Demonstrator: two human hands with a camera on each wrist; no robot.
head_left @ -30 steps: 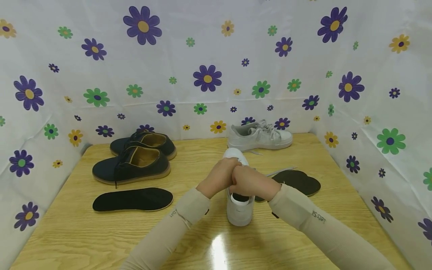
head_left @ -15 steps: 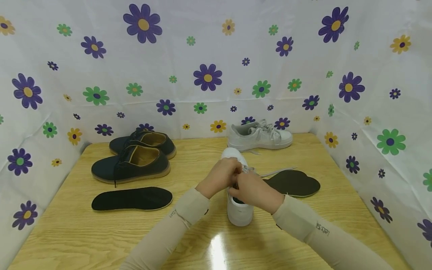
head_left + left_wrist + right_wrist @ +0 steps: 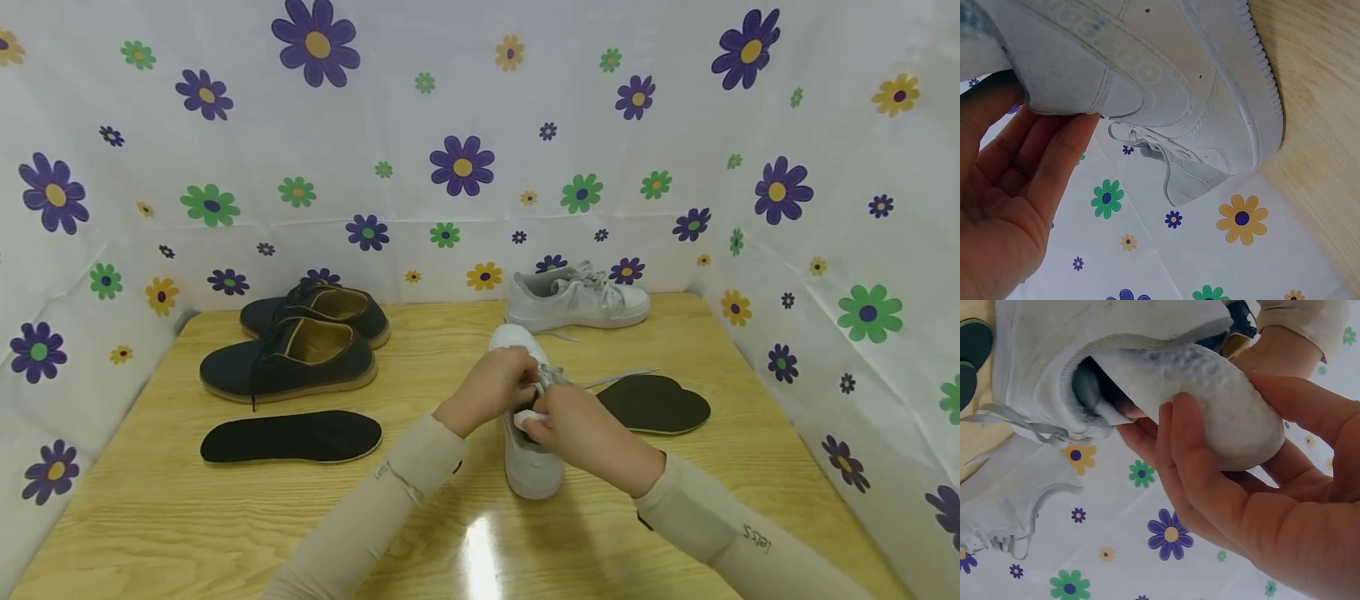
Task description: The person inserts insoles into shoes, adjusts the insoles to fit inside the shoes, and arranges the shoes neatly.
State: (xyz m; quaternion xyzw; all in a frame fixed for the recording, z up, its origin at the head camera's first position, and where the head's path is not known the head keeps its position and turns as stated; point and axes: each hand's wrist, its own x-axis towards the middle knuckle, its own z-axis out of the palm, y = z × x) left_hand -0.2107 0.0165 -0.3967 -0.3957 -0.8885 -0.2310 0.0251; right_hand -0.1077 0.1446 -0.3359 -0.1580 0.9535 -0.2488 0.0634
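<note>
A white sneaker (image 3: 534, 473) stands on the table in front of me, toe pointing away. My left hand (image 3: 495, 390) grips the edge of its opening; in the left wrist view thumb and fingers pinch the collar of the sneaker (image 3: 1147, 75). My right hand (image 3: 596, 437) holds the heel end of an insole (image 3: 529, 419), which sticks up out of the opening. Seen from the right wrist, the insole (image 3: 1222, 419) shows a white, dimpled underside between thumb and fingers. Its front part is hidden inside the shoe.
Another white sneaker (image 3: 573, 302) stands at the back. Dark insoles (image 3: 652, 405) lie overlapping to the right, beside a loose lace end (image 3: 622, 377). At left are two navy shoes (image 3: 288, 362) and a black insole (image 3: 292, 437). Flowered cloth (image 3: 461, 108) surrounds the wooden table (image 3: 225, 525).
My right hand has moved back and right from the left hand, bringing the insole's white heel end up out of the sneaker. The left hand has stayed at the opening.
</note>
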